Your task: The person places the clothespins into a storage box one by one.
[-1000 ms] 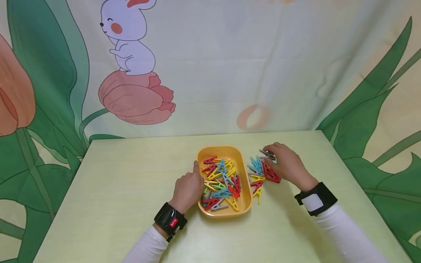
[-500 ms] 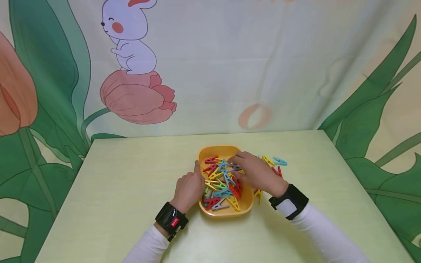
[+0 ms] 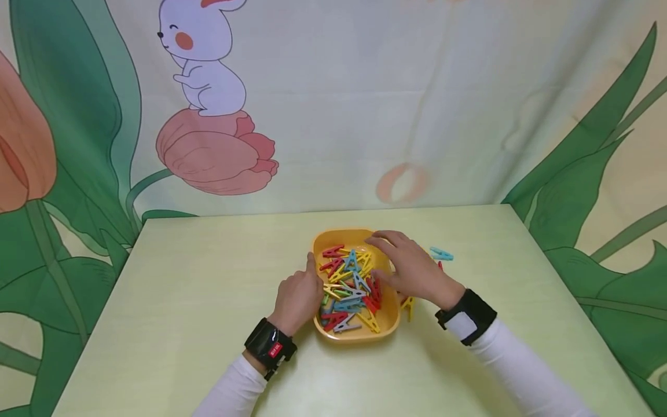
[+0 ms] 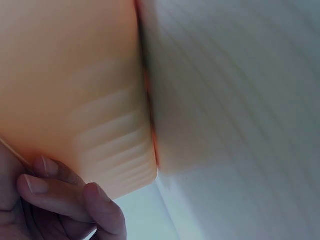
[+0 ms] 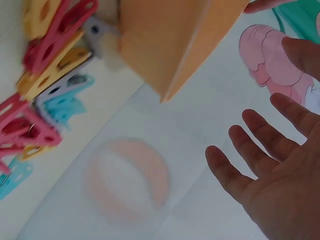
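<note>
On the desk (image 3: 208,301) before us stands one yellow tray (image 3: 344,236), near the far edge and slightly right of that edge's middle, well apart from both far corners. Inside it we see a heap of plastic pegs (image 3: 353,296) in red, yellow, light blue, green and grey, lying across one another at many angles. They crowd the middle and the tray's left side, while bare floor shows by the far wall and the near right corner.

Our left hand (image 3: 299,298) is at the tray's left side: the index finger lies extended along the rim and other fingers bend beside the outer wall, though we cannot tell whether they grip it. Our right hand (image 3: 414,269) is over the right rim, fingers spread and holding nothing.

Outside the tray, towards the desk's right edge, more pegs lie in a loose pile, partly hidden by our right hand; a light blue peg (image 3: 442,254) and a yellow peg (image 3: 409,307) show past it. A printed backdrop (image 3: 333,116) hangs behind the far edge.
</note>
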Motion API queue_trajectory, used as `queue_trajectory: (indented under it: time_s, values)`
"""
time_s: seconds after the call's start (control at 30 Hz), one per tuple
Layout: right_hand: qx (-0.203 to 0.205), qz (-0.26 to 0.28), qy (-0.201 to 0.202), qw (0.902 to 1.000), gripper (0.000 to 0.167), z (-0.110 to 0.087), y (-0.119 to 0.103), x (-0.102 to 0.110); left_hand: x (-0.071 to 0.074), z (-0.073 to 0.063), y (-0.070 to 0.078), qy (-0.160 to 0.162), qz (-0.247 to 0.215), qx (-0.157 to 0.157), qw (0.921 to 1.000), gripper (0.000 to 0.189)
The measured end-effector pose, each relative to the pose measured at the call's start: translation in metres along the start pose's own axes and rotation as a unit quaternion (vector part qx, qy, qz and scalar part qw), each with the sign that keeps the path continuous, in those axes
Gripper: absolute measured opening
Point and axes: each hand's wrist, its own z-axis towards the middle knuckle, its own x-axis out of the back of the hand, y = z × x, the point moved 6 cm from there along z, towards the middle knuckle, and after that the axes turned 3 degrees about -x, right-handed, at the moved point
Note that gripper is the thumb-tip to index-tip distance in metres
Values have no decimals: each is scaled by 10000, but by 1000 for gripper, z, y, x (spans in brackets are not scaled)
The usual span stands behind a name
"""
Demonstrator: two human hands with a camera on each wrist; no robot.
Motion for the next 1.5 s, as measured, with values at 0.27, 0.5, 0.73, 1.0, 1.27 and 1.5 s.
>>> queue_trajectory:
  time_s: [0.27,0.5,0.73,1.0,1.27,1.5]
  values:
    - [-605,68,252,9978,62,0,64,15,0,1,-1,-10,33,44,10000,58]
    - [-1517,409,-43,9876,61,-11,128,7,0,1,0,-39,97,28,9999,59]
    - [-2045,367,-264,9778,59,-20,169,-16,-1,1,-1,-33,83,44,10000,59]
    - [-2449,90,-558,9679,58,-26,192,-40,0,0,-2,50,60,24,10000,59]
    - [-2476,-121,-362,9681,40,-24,197,-42,0,1,-1,88,100,33,9999,59]
    - [-2521,143,-141,9675,41,-27,194,-34,-1,1,-2,46,126,30,9999,59]
